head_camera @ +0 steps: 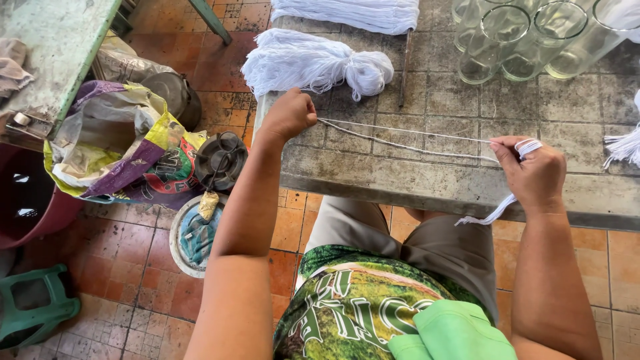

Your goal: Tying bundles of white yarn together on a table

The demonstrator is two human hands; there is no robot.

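My left hand point(291, 113) is a closed fist on one end of thin white strings point(407, 137) stretched taut across the tiled tabletop point(427, 177). My right hand point(533, 175) pinches the other end, with white string looped around its fingers and a loose tail point(490, 215) hanging below the table edge. Just behind my left hand lies a bundle of white string point(313, 63). A second white bundle point(353, 12) lies at the table's far edge.
Several clear glass tumblers point(527, 37) stand at the back right. More white string ends point(623, 143) show at the right edge. Left of the table, on the tile floor, are a crumpled printed bag point(113, 143), a dark metal burner point(220, 160), a maroon tub point(27, 200) and a green stool point(33, 303).
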